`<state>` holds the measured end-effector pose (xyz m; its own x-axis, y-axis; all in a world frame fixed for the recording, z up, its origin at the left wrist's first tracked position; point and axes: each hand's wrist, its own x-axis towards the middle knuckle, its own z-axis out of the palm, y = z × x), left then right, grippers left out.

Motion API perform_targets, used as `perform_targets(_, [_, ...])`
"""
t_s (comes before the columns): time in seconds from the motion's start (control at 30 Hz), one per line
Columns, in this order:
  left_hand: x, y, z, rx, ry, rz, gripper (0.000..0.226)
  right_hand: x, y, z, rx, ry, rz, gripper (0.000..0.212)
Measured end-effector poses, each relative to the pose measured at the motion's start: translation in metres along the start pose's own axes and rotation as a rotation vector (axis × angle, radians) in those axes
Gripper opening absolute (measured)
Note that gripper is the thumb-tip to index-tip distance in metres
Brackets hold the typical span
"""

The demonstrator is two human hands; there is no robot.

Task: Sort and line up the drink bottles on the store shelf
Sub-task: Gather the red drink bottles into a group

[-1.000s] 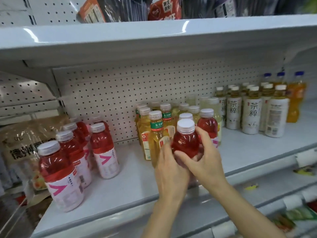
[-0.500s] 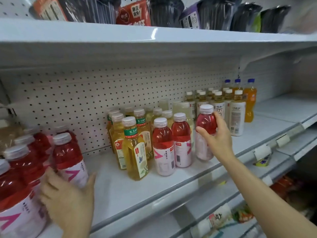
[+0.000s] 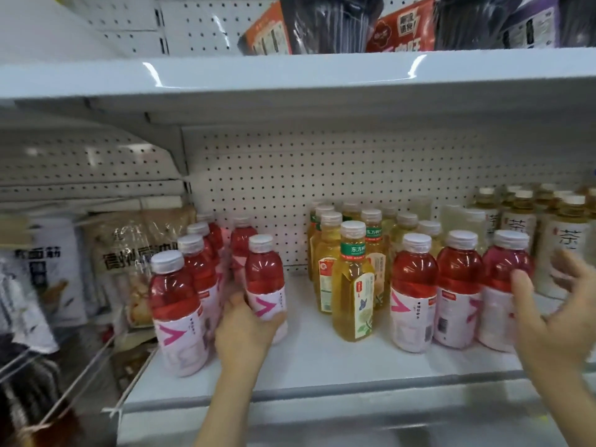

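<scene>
Head view: the left hand [image 3: 245, 324] is wrapped around the lower part of a red drink bottle [image 3: 265, 282] standing on the white shelf [image 3: 322, 366], just right of a row of red bottles [image 3: 190, 285]. The right hand [image 3: 554, 317], fingers spread, is beside three red bottles [image 3: 458, 285] at the right; whether it touches them is unclear. Yellow tea bottles [image 3: 353, 282] stand between the two groups.

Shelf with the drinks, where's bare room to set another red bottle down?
Bare shelf lies between the red bottle the left hand grips and the yellow tea bottles, plus the front strip. Crowded: the three red bottles beside the right hand.
</scene>
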<state>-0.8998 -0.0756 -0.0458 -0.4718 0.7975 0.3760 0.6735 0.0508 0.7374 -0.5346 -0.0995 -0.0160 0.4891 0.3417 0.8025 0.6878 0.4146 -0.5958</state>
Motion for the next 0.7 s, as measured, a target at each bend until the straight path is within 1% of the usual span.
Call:
perform_targets(0.03, [-0.008, 0.001, 0.0, -0.004, -0.029, 0.008, 0.077, -0.008, -0.014, 0.001, 0.07, 0.016, -0.063, 0.061])
perform_targets(0.07, [-0.017, 0.005, 0.0, -0.012, -0.067, 0.008, 0.076, -0.017, -0.032, 0.003, 0.148, -0.009, -0.117, 0.05])
perform_targets(0.1, [-0.026, 0.009, 0.001, -0.03, -0.107, 0.015, 0.075, -0.028, -0.049, 0.008, 0.211, -0.08, -0.172, 0.042])
perform_targets(0.13, [-0.034, 0.014, 0.002, -0.051, -0.15, 0.023, 0.074, -0.039, -0.065, 0.015, 0.26, -0.2, -0.218, 0.038])
perform_targets(0.17, [-0.042, 0.018, 0.003, -0.075, -0.189, 0.037, 0.074, -0.051, -0.08, 0.024, 0.301, -0.359, -0.231, 0.038])
perform_targets(0.23, [-0.055, 0.027, 0.003, -0.106, -0.259, 0.057, 0.073, -0.077, -0.1, 0.048, 0.353, -0.668, -0.128, 0.045])
perform_targets(0.27, [-0.061, 0.029, 0.003, -0.103, -0.278, 0.073, 0.071, -0.089, -0.104, 0.06, 0.366, -0.769, -0.075, 0.056])
perform_targets(0.3, [-0.065, 0.031, 0.003, -0.095, -0.275, 0.1, 0.068, -0.101, -0.108, 0.071, 0.386, -0.816, -0.046, 0.07])
perform_targets(0.33, [-0.069, 0.031, 0.002, -0.079, -0.265, 0.13, 0.062, -0.11, -0.11, 0.08, 0.412, -0.827, -0.026, 0.082])
perform_targets(0.37, [-0.072, 0.031, 0.002, -0.066, -0.25, 0.167, 0.056, -0.116, -0.113, 0.087, 0.449, -0.82, 0.011, 0.09])
perform_targets(0.4, [-0.076, 0.03, 0.0, -0.064, -0.247, 0.192, 0.056, -0.119, -0.118, 0.091, 0.483, -0.805, 0.067, 0.093])
perform_targets(0.5, [-0.078, 0.023, -0.002, -0.131, -0.291, 0.229, 0.074, -0.125, -0.124, 0.096, 0.524, -0.74, 0.176, 0.089])
perform_targets(0.6, [-0.077, 0.012, -0.01, -0.189, -0.358, 0.263, 0.084, -0.128, -0.123, 0.097, 0.592, -0.759, 0.235, 0.08])
perform_targets(0.7, [-0.076, 0.004, -0.017, -0.305, -0.383, 0.271, 0.087, -0.137, -0.128, 0.099, 0.71, -0.782, 0.276, 0.081])
